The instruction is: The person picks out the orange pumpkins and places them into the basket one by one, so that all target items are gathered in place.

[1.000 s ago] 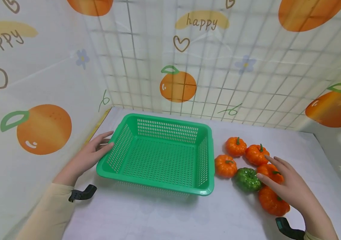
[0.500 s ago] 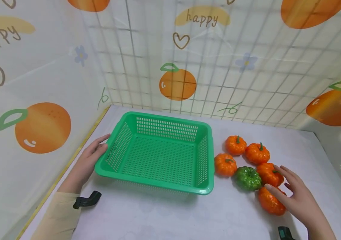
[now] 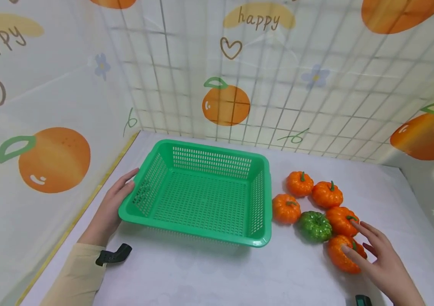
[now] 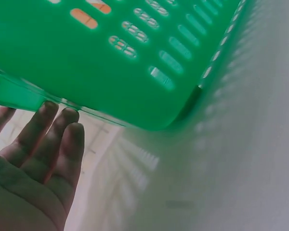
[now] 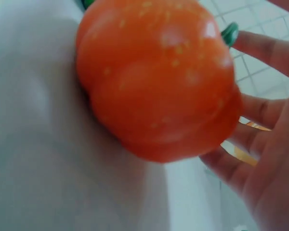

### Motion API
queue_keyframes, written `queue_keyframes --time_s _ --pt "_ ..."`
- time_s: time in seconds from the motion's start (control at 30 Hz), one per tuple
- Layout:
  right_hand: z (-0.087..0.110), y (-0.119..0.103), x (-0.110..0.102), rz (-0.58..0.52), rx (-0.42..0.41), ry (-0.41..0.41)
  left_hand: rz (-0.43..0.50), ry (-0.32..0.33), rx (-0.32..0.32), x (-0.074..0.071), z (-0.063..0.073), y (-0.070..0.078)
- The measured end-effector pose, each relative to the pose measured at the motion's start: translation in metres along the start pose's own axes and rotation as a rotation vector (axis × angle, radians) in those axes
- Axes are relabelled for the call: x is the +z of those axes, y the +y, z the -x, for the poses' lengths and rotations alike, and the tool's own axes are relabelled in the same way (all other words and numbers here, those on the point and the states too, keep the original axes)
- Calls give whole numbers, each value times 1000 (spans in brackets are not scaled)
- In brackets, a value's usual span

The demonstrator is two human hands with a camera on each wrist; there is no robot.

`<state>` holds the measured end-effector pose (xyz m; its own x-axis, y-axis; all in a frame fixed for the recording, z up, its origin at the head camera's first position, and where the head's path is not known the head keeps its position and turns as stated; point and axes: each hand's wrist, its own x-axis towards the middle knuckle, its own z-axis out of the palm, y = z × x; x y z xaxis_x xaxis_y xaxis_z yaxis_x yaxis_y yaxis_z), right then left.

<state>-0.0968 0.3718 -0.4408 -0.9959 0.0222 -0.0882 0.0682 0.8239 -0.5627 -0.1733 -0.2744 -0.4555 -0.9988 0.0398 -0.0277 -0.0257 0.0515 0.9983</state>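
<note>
A green plastic basket (image 3: pixel 201 199) with slotted walls stands on the white tabletop, nothing inside it. My left hand (image 3: pixel 110 208) touches its left rim with extended fingers; in the left wrist view the fingertips (image 4: pixel 73 132) meet the underside of that rim. To the right of the basket lie several small orange pumpkins and one green pumpkin (image 3: pixel 315 226). Over the nearest orange pumpkin (image 3: pixel 341 255) my right hand (image 3: pixel 383 261) spreads its thumb and fingers. In the right wrist view the fingers curve loosely beside this pumpkin (image 5: pixel 159 82), without a firm grip.
More orange pumpkins sit close together: one (image 3: pixel 286 209) by the basket's right side, others (image 3: pixel 300 183) (image 3: pixel 327 194) behind, and another (image 3: pixel 342 221) behind the nearest one. Patterned cloth walls (image 3: pixel 178 85) enclose the white table (image 3: pixel 201 276) at the back and sides.
My right hand has drawn back and right, from over the green and middle orange pumpkins to the nearest orange one. My left hand has slid slightly outward along the basket's left rim.
</note>
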Motion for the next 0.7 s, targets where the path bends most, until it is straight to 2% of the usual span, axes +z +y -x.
queue_keyframes --time_s 0.13,0.27,0.5,0.7 --pt "2 4 2 31 -12 -1 39 -2 -20 1 1 1" --pt "4 9 0 42 10 -33 62 -13 -25 2 2 1" --pt "6 16 2 46 -19 -52 66 -17 -16 3 1 1" --pt "6 19 1 41 81 -198 67 -21 -9 3 2 -1"
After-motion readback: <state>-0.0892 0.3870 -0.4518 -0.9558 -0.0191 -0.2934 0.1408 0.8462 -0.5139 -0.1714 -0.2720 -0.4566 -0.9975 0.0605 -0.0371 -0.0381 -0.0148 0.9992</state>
